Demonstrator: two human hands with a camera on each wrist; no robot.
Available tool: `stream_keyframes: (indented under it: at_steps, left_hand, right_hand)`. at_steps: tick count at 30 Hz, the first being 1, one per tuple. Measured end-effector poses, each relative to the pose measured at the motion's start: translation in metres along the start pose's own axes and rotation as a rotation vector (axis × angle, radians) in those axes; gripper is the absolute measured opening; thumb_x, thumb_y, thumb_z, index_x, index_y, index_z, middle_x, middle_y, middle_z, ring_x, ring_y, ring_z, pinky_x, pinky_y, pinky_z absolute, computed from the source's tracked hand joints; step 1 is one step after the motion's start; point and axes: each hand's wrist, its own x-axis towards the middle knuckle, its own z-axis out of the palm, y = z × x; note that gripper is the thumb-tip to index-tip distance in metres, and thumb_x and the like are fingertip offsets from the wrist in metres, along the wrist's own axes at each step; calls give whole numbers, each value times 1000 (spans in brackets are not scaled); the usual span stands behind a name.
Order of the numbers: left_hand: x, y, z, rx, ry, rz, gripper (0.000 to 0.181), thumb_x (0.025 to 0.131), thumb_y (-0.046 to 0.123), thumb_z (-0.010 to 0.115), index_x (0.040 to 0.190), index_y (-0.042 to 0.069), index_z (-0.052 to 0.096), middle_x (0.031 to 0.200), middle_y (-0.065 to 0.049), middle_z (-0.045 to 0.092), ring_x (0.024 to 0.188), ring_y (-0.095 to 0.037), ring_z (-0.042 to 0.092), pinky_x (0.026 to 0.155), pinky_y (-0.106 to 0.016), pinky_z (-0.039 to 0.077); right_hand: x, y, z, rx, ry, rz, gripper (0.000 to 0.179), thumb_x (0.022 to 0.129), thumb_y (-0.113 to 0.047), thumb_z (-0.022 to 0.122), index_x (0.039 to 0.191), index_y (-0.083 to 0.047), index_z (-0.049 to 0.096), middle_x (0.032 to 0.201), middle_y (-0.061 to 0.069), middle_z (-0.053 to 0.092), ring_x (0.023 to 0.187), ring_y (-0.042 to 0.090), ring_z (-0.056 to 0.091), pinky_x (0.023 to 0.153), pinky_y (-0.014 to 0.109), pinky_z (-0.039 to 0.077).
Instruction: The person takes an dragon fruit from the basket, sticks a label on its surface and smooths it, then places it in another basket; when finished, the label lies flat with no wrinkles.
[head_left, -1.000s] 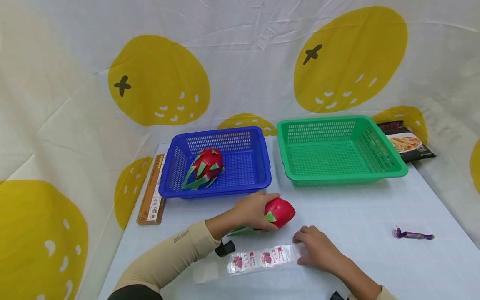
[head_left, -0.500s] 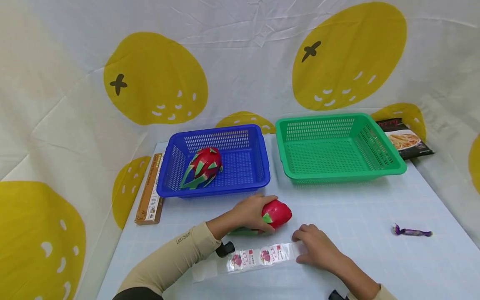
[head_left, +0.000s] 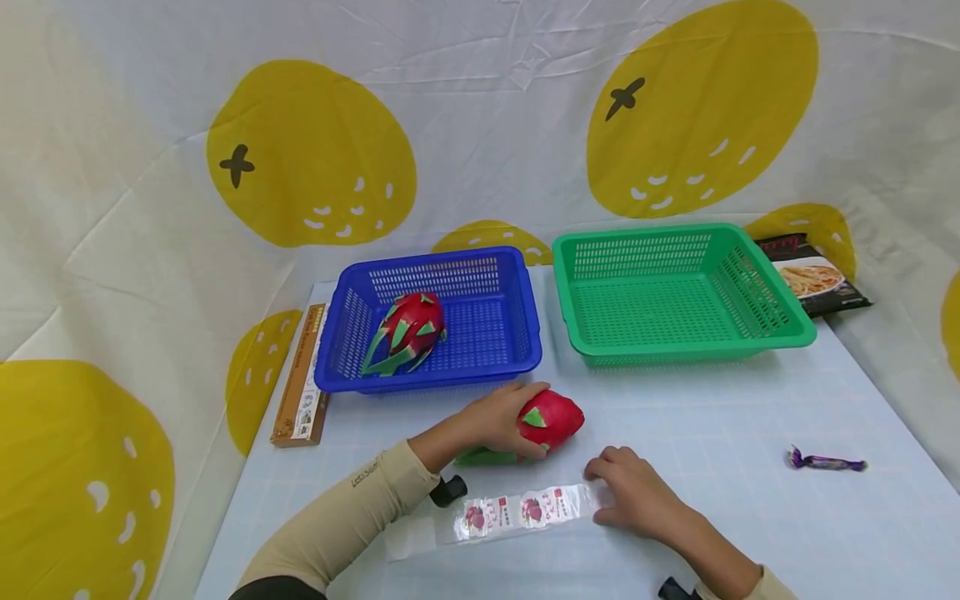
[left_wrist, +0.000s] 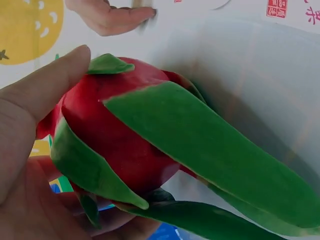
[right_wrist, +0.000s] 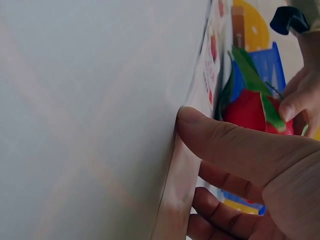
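Observation:
My left hand [head_left: 497, 419] grips a red dragon fruit [head_left: 557, 418] with green scales, just in front of the blue basket. In the left wrist view, the thumb lies over the fruit [left_wrist: 135, 125] and the fingers curl beneath it; its long leaves point away from the palm. Below it in the head view lies a clear strip of stickers [head_left: 501, 515] printed with dragon fruit pictures. My right hand [head_left: 637, 493] holds the strip's right end, thumb at one edge and curled fingers at the other, as the right wrist view shows on the strip [right_wrist: 182, 177].
Another dragon fruit [head_left: 411, 329] lies in the blue basket [head_left: 491, 375]. A green basket [head_left: 690, 346] stands to its right, with a black food packet [head_left: 817, 283] behind. At left is a brown box [head_left: 300, 387]; at right, a purple wrapped candy [head_left: 825, 462].
The dragon fruit has turned slightly in my left hand, its green scale shifting up and left. My right hand and the sticker strip stay in place.

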Motion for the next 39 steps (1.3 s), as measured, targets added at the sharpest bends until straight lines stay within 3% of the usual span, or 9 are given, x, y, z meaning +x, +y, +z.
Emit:
stream_keyframes:
  at_steps: [10,16,21,25,29,33,36,39]
  left_hand:
    - [-1,-4,-1,-1,6,27,93,69,44,81,147,29,31,133,-3,46,117,-19,48,82,-33,53]
    - [-11,-7,-4,-48,17,37,93,71,39,81,147,28,28,143,-3,41,125,-22,43,89,-40,50]
    - [-38,-11,-12,-35,49,20,94,73,37,80,148,23,25,146,-2,39,132,-21,39,100,-44,43]
    - [-67,-9,-18,43,79,-14,68,77,39,77,133,13,49,128,-4,56,116,-18,53,93,-38,49]
    - [-85,-6,3,96,71,13,45,81,40,72,113,9,63,104,-3,63,93,-11,58,80,-29,53]
    - [-87,-8,43,173,49,78,51,84,43,68,119,8,61,112,-4,62,103,-13,57,87,-30,51]
    - [-84,-12,66,278,108,126,59,83,44,68,128,8,55,120,-5,60,112,-17,54,94,-33,48]
    - [-79,-16,78,329,168,148,61,82,45,69,130,11,53,120,-3,59,112,-17,54,94,-34,47]
  right_hand:
    - [-1,0,0,9,5,-10,42,57,-23,89,92,-16,66,87,-6,54,81,12,44,67,30,44]
    - [-1,1,0,-9,8,-3,42,57,-24,89,92,-16,67,87,-6,55,81,12,45,66,31,43]
    - [0,-2,1,-35,7,21,43,57,-26,89,92,-17,66,87,-7,57,80,13,47,67,32,43]
    - [1,-4,1,-49,-4,51,43,57,-28,90,92,-19,66,86,-7,57,79,12,46,68,33,43]
    - [2,-5,1,-56,-7,63,44,56,-27,90,91,-20,65,84,-8,57,78,12,46,68,32,43]
    - [1,-6,0,-60,-1,57,44,56,-27,90,91,-21,64,83,-8,57,77,12,46,68,32,43]
    - [1,-6,0,-65,4,42,44,57,-27,90,91,-20,63,83,-8,57,75,12,45,67,32,42]
    - [1,-8,0,-77,13,21,43,57,-28,89,91,-19,63,83,-7,57,75,11,45,66,31,43]
